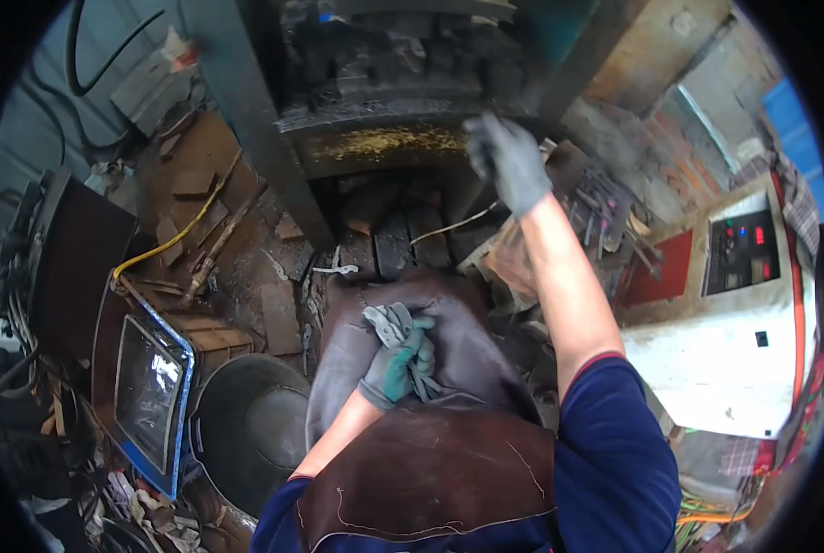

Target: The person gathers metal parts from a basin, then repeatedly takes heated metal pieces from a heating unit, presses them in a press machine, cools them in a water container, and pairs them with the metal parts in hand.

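My left hand (397,365), in a grey and green work glove, is closed in front of my lap. It grips flat grey metal pieces (390,324) with a rounded, notched end; their exact kind I cannot make out. A brown leather apron (430,461) covers my lap beneath it. My right hand (509,164), in a dark-stained grey glove, reaches forward near the right end of the machine's sooty front ledge (384,143). Its fingers are smeared by motion, so whether they hold anything is unclear.
A dark round tub (253,429) and a framed glass panel (149,392) stand left. At right are a white control cabinet (716,341) with lit displays and a heap of metal bars (601,207). A yellow hose (177,235) crosses the littered floor. Steel posts (246,120) flank the machine.
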`<state>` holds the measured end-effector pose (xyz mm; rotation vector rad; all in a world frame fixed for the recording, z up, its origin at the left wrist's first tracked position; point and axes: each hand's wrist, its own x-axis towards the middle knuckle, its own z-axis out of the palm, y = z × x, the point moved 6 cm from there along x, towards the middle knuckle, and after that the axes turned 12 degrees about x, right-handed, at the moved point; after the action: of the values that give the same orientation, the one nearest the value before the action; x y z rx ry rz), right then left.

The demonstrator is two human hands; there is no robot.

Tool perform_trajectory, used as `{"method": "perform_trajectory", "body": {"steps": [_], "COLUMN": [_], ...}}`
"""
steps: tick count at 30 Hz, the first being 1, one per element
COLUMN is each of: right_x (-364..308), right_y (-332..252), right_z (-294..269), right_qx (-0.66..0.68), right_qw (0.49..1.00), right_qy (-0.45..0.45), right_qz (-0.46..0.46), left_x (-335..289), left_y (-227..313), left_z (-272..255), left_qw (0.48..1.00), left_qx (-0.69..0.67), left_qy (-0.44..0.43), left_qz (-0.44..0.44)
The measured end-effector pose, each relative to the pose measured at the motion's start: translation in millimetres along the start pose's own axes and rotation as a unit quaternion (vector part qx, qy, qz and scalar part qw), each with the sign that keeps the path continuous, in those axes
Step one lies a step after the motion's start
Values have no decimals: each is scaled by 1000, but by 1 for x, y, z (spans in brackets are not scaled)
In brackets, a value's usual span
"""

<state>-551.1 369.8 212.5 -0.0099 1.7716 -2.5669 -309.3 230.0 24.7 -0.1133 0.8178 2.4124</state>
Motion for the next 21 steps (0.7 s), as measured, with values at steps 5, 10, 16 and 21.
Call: {"method": "perform_trajectory", "body": {"steps": [5,10,16,21], "right_x": [88,-20,-134,-113], "right_y": [25,40,46,56], "right_z": [87,86,239,109], "right_qx": [182,136,-100,-6], "right_qw": [975,986,939,987], "right_qy": [-64,52,-328,-159], "right_qz": [112,78,-13,-6], "left_x": [-8,-15,-11,-8], "left_y": [7,23,6,11], "left_z": [-1,14,5,-3], "left_qw": [999,986,999,986], "left_qx": [31,16,12,144], "left_qy": [14,-106,3,34], "left_qz": [25,131,44,76]}}
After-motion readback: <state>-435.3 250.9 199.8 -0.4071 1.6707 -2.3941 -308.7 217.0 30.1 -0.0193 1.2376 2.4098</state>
